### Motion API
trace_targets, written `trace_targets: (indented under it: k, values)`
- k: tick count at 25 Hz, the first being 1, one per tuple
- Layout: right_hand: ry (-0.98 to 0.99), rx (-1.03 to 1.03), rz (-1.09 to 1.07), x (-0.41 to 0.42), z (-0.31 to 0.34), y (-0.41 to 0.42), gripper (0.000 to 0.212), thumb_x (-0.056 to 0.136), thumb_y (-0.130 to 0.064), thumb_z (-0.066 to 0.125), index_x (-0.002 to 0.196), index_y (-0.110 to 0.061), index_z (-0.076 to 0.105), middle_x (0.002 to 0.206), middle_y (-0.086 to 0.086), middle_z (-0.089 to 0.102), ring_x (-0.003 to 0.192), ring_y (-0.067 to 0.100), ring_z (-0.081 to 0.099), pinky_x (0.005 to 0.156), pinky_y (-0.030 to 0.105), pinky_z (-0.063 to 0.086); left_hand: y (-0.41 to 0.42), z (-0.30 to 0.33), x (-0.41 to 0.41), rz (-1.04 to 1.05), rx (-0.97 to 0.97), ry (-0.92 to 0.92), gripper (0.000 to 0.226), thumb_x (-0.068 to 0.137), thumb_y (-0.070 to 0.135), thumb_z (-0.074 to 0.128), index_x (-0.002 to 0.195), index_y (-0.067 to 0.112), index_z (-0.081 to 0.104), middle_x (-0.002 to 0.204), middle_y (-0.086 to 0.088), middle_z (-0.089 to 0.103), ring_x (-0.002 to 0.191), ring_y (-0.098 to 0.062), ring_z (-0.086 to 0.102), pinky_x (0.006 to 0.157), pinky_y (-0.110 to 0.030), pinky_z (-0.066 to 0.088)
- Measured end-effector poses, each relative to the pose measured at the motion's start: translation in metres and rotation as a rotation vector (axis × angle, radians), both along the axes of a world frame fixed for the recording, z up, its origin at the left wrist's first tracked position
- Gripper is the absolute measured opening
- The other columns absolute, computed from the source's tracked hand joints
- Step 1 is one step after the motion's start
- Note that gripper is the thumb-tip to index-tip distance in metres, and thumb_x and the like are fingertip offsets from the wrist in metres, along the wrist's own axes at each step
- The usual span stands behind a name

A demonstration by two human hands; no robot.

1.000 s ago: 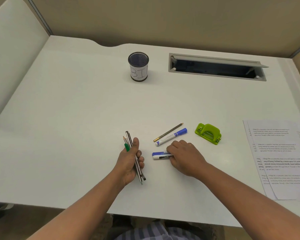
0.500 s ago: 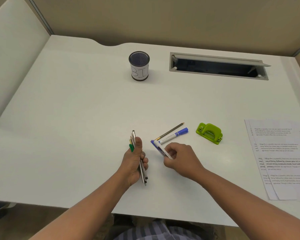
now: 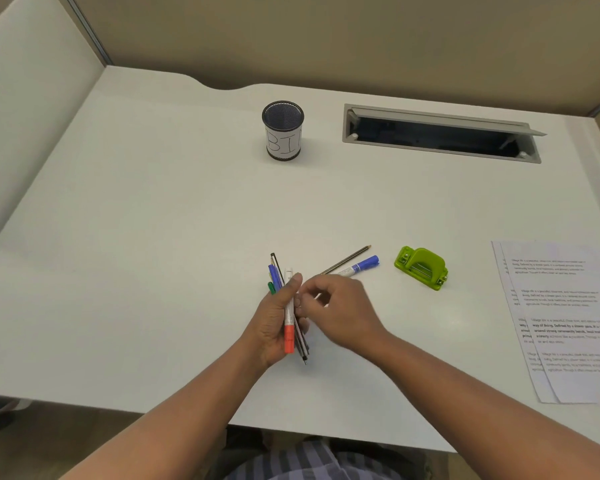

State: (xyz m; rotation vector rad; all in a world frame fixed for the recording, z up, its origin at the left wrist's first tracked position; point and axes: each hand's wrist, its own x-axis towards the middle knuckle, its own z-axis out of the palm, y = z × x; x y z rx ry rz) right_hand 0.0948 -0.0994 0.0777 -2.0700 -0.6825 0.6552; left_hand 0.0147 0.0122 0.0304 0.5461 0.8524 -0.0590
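My left hand (image 3: 274,323) grips a bundle of pens (image 3: 289,306) just above the white desk (image 3: 136,237), thumb pressed across them. The bundle includes a white marker with an orange-red cap, a blue pen, a green-tipped one and thin dark pens. To its right, my right hand (image 3: 340,310) has loosely curled fingers, and their tips lie against the bundle. A white marker with a blue cap (image 3: 361,266) and a thin gold-and-black pencil (image 3: 349,259) lie on the desk just beyond my right hand.
A black mesh pen cup (image 3: 283,131) with a white label stands at the back centre. An open cable slot (image 3: 440,133) is recessed at the back right. A green hole punch (image 3: 421,267) sits right of the pens. Printed sheets (image 3: 565,320) lie at the right edge.
My right hand lifted a blue pen and the orange-capped white marker off the desk and moved them left into my left hand's bundle.
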Motion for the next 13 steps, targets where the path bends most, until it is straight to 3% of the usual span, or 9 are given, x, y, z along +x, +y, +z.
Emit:
trace_targets:
  k: [2,4,6,9,13]
  values:
    - [-0.172,-0.097,0.018,0.026,-0.013,-0.006,0.021,0.082,-0.022,0.060,0.097,-0.024,0.074,0.093,-0.009,0.073,0.082,0.010,0.066,0.077,0.032,0.054,0.004,-0.003,-0.002,0.024,0.013,0.039,0.029,0.081,0.028,0.080,0.088,0.016,0.054,0.067,0.002,0.051,0.052,-0.010,0.051,0.048,-0.024,0.048]
    - [-0.405,-0.321,0.164,0.055,-0.026,-0.013,0.037,0.087,-0.012,0.056,0.122,-0.019,0.067,0.123,0.000,0.066,0.111,0.023,0.059,0.090,0.039,0.050,0.007,-0.005,-0.006,0.046,-0.013,0.047,0.024,0.083,0.020,0.075,0.083,0.016,0.051,0.063,0.003,0.051,0.048,-0.008,0.049,0.043,-0.022,0.046]
    - [-0.593,-0.483,0.338,0.077,-0.037,-0.018,0.045,0.090,-0.008,0.054,0.133,-0.017,0.059,0.138,0.001,0.058,0.126,0.028,0.049,0.096,0.042,0.045,0.009,-0.006,-0.011,0.070,-0.045,0.045,0.023,0.082,0.018,0.074,0.081,0.017,0.051,0.064,0.003,0.051,0.047,-0.009,0.048,0.043,-0.022,0.045]
    - [-0.742,-0.577,0.485,0.087,-0.047,-0.019,0.038,0.091,-0.010,0.054,0.127,-0.021,0.059,0.129,-0.002,0.060,0.122,0.027,0.048,0.096,0.039,0.040,0.009,-0.007,-0.014,0.094,-0.017,0.063,0.032,0.078,0.025,0.083,0.082,0.020,0.051,0.063,0.004,0.046,0.048,-0.009,0.041,0.043,-0.021,0.040]
    - [-0.722,-0.585,0.515,0.078,-0.051,-0.019,0.025,0.094,-0.019,0.053,0.119,-0.024,0.056,0.112,-0.002,0.058,0.103,0.026,0.052,0.081,0.039,0.039,0.011,-0.007,-0.016,0.118,0.046,0.053,0.043,0.067,0.032,0.091,0.083,0.023,0.052,0.065,0.005,0.044,0.051,-0.009,0.039,0.044,-0.021,0.039]
